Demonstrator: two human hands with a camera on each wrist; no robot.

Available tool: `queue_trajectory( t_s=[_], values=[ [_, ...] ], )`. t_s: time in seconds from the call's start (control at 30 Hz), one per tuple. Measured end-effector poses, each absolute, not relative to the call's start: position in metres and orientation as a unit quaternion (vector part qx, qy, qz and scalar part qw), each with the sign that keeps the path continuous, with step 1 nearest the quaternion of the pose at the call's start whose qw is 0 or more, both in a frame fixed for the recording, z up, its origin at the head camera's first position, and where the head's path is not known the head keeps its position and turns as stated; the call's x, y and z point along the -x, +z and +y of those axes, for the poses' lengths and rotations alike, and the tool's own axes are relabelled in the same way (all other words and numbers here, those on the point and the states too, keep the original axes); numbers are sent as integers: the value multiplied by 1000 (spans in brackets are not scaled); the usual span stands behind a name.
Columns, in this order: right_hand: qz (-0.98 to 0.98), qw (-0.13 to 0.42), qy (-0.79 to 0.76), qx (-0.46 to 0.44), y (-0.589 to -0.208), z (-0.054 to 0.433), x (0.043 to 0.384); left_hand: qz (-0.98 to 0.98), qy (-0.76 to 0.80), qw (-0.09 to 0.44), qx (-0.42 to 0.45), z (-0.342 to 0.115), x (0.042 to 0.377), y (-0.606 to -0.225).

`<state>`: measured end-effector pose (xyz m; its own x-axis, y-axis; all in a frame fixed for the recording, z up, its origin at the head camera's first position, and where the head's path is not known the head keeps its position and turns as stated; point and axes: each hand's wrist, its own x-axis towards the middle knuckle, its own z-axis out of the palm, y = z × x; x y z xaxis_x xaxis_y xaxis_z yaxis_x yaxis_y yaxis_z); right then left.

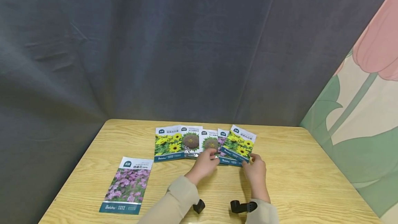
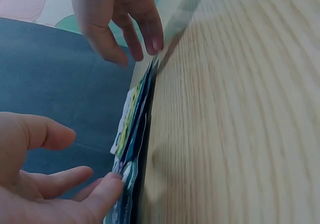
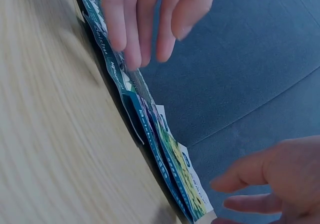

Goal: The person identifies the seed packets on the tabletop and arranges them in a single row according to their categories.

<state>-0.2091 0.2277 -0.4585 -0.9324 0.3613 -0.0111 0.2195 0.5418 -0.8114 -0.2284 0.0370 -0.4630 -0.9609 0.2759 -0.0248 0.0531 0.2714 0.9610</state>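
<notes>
Several seed packets overlap in a row along the back of the table. At the row's right end a yellow-flower packet (image 1: 238,142) lies tilted on top of a purple-flower packet (image 1: 222,141). My left hand (image 1: 205,164) is over the lower part of a sunflower-head packet (image 1: 210,140), fingers extended and thumb apart; a fingertip seems to touch the packets in the left wrist view. Beside the lower right corner of the tilted packet is my right hand (image 1: 256,172), its fingers loosely bent and spread from the thumb (image 3: 242,174). Whether it touches that corner is hard to tell.
Another yellow-flower packet (image 1: 169,143) forms the row's left end, next to a second sunflower-head packet (image 1: 191,140). A separate purple-flower packet (image 1: 126,186) lies at the front left of the wooden table (image 1: 298,179). Behind the table hangs a dark grey curtain (image 1: 192,51).
</notes>
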Motion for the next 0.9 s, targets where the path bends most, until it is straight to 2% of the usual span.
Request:
queue_trajectory(
  t_s=[0.4, 0.67, 0.9],
  values=[
    [-868, 67, 457, 181, -460, 228, 211, 787, 602, 102, -93, 50, 232, -460],
    [-861, 89, 468, 177, -462, 230, 211, 750, 649, 104, -75, 48, 239, -463],
    [-855, 105, 474, 183, -466, 229, 213, 721, 688, 62, -54, 51, 244, -465]
  ],
)
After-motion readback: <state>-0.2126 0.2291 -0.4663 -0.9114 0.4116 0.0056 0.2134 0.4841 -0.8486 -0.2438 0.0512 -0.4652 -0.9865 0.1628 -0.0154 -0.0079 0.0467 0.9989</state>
